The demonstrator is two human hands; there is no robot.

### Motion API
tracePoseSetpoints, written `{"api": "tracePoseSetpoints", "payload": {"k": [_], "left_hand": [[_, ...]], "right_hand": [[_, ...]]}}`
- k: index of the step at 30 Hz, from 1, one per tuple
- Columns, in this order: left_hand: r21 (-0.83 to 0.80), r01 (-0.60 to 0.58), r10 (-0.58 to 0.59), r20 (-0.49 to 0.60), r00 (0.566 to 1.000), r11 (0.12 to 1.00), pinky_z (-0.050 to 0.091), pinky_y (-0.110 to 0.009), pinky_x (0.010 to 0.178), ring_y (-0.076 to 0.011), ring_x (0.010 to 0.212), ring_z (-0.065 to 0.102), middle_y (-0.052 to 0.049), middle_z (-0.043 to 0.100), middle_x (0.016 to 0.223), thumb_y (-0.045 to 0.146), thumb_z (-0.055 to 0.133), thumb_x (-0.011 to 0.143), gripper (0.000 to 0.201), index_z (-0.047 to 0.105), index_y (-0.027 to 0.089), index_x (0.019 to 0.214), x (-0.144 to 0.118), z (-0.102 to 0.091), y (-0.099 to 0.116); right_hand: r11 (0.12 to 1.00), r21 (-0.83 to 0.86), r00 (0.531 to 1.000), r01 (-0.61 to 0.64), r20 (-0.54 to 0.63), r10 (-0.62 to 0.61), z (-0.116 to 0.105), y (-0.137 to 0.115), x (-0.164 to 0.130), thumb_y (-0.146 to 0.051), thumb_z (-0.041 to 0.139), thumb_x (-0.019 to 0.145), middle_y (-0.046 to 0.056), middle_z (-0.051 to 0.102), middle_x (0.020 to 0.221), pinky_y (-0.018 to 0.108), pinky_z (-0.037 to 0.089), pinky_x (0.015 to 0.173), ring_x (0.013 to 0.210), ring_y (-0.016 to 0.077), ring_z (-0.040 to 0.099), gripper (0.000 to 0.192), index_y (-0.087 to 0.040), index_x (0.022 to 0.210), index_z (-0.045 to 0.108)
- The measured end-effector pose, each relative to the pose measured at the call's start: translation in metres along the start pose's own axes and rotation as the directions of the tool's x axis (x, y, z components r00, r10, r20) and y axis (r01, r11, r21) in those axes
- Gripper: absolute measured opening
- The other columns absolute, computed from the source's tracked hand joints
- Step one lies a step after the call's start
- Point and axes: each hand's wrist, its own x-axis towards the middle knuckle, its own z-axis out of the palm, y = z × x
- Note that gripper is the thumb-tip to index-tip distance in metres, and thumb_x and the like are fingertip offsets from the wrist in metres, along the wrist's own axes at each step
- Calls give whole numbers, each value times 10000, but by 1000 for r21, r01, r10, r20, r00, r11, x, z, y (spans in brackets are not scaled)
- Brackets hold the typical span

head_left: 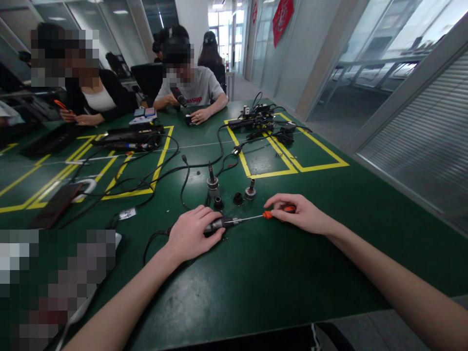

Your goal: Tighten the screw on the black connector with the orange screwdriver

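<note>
Slippage is my main worry: my right hand (pixel 302 213) pinches the orange handle of the screwdriver (pixel 256 217) between thumb and fingertips, and if I push off-line the tip could skid out of the part (pixel 218 224) and score the green table (pixel 263 282) or jab my left hand (pixel 192 236). That hand is curled around the dark cylindrical part, fingers pressed together over it, pinning it to the table just below the middle of the frame. If that hold loosens, the part could roll. Its cable (pixel 153 239), looping off lower left, could also tug it. The driver lies nearly level, long axis running left to right, tip pointing left into the part's end; whether it is seated in a screw I cannot tell. Loose fittings (pixel 238 198) stand just above, near enough to knock.
</note>
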Motion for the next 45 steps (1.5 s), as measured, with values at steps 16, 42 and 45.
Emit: {"api": "tracePoseSetpoints", "payload": {"k": [16, 42, 45], "left_hand": [[3, 0, 0, -8, 1000, 1000, 589, -348, 777, -220, 895, 697, -44, 765, 979, 321, 647, 953, 198, 720, 200, 1092, -1, 0, -1], [11, -8, 8, -6, 1000, 1000, 586, -359, 774, -224, 899, 697, -40, 767, 985, 331, 636, 956, 214, 712, 195, 1104, -1, 2, -2], [10, -4, 4, -3, 1000, 1000, 586, -355, 772, -221, 898, 697, -41, 769, 992, 336, 628, 961, 209, 712, 201, 1096, 0, 1, -1]], "right_hand": [[997, -67, 998, 46, -45, -49, 0, -2, 0, -510, 648, 955, 12, 644, 741, 264, 454, 580, 603, 140, 549, 351, -184, 1039, 750], [983, -172, 997, 71, -23, -76, 1, -5, 1, -451, 571, 996, 45, 722, 798, 291, 459, 620, 656, 162, 601, 334, -190, 945, 773], [990, -129, 997, 53, -57, -61, 1, -3, 0, -449, 630, 958, 26, 685, 756, 287, 467, 605, 625, 157, 587, 298, -191, 1002, 772]]}}
